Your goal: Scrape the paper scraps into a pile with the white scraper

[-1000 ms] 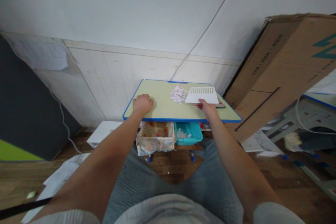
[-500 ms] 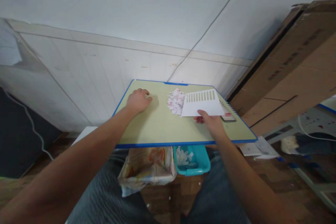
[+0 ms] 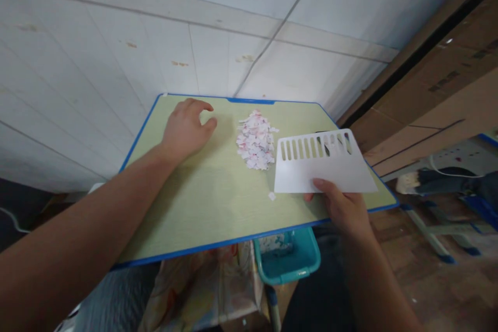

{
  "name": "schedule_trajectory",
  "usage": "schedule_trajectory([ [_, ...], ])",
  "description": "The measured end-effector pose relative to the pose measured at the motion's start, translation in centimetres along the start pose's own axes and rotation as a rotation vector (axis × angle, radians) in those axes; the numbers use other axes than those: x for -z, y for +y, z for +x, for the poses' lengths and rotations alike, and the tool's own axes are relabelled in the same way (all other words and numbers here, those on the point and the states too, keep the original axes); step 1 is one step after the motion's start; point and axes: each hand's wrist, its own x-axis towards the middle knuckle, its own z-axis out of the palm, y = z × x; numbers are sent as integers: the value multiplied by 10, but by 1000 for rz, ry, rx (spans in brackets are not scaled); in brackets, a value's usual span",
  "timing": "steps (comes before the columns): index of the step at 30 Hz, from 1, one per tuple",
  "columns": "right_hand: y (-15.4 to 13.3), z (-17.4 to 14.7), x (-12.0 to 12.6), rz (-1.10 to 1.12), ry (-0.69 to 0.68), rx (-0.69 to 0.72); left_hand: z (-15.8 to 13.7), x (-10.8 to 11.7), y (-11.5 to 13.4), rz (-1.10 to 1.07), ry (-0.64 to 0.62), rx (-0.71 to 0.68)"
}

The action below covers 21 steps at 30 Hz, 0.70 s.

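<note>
My right hand grips a flat white card with a row of slots by its lower edge, thumb on top. The card is held over the right side of the table and hides what lies beneath, though dark shapes show through some slots. To the card's left lies a pile of small torn paper scraps, white with pink marks. One loose scrap rests nearer the front edge. My left hand is over the table left of the pile, fingers curved and apart, holding nothing.
Under the table's front edge are a turquoise basket with paper bits in it and a patterned, lined container. Large cardboard boxes stand at the right. A wall with a grey cable runs along the back.
The view has moved closer to the table. The card in my right hand has shifted right, away from the pile, uncovering more of its right side. My left hand stays open.
</note>
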Motion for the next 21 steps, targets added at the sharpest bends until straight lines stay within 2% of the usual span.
schedule_trajectory([
  [4, 3, 1, -1, 6, -47, 22, -3, 2, -12, 34, 39, 45],
  [7, 7, 1, 0, 19, -124, 44, -7, 4, -18, 102, 14, 85],
  [10, 13, -1, 3, 41, -124, 43, -11, 4, -19, 164, 6, 130],
  [13, 17, -5, 6, 71, -124, 13, -13, 5, -18, 189, 28, 173],
  [18, 8, -4, 3, 230, -200, -63, -13, 5, -19, 186, 19, 155],
  [21, 5, 1, -2, 295, -173, -136, -10, 5, -20, 138, 23, 174],
])
